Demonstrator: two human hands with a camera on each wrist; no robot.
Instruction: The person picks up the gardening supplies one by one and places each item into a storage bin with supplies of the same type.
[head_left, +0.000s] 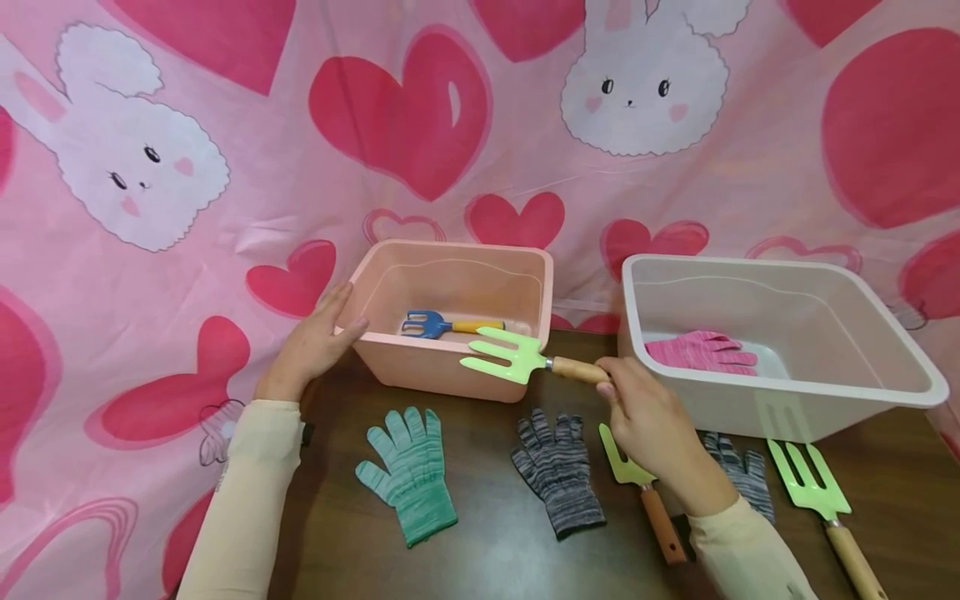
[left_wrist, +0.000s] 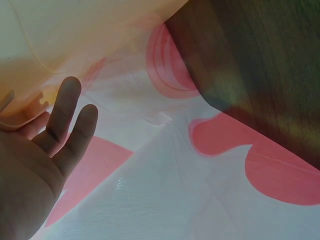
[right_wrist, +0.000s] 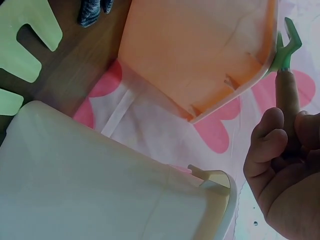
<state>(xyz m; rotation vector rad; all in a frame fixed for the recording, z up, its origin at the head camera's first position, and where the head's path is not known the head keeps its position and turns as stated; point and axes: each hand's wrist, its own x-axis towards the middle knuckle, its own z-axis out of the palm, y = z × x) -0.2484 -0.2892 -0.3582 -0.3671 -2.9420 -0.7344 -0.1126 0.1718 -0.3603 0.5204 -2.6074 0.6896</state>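
My right hand [head_left: 648,417] grips the wooden handle of a light green hand fork [head_left: 510,354]. Its tines point left and overlap the front right rim of the pink bin [head_left: 442,367] in the head view. In the right wrist view, fingers and thumb [right_wrist: 307,130] curl round that handle. My left hand [head_left: 311,342] rests at the bin's front left corner, thumb over the rim, the other fingers fairly straight along the side; two stand free in the left wrist view. Inside the bin lies a blue hand fork [head_left: 426,324] with a yellow handle.
A white bin [head_left: 780,387] at right holds a pink glove [head_left: 701,352]. On the dark table lie a green glove [head_left: 411,475], a dark grey glove [head_left: 558,471], another grey glove [head_left: 742,475] and two more green forks, one at right [head_left: 813,483]. A heart-patterned cloth [head_left: 405,108] hangs behind.
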